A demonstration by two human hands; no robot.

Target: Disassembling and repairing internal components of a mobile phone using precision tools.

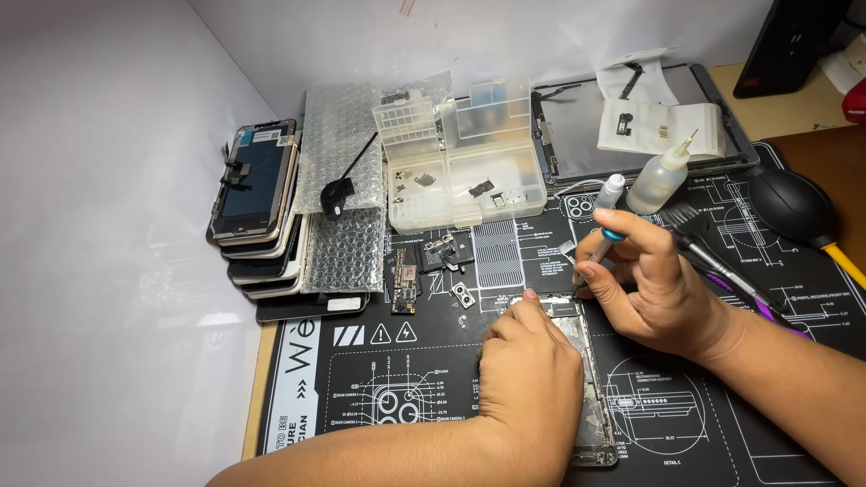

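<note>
Your left hand (530, 383) presses flat, fingers closed, on the opened grey metal phone chassis (591, 397); your right hand (654, 284) fingers pinch a slim blue-collared silver screwdriver (603, 236).

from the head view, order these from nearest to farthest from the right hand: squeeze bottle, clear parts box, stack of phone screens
Measured from the right hand:
1. Squeeze bottle, just above the hand, at the mat's upper edge.
2. Clear parts box, up and to the left, lid open.
3. Stack of phone screens, far left by the wall.
</note>
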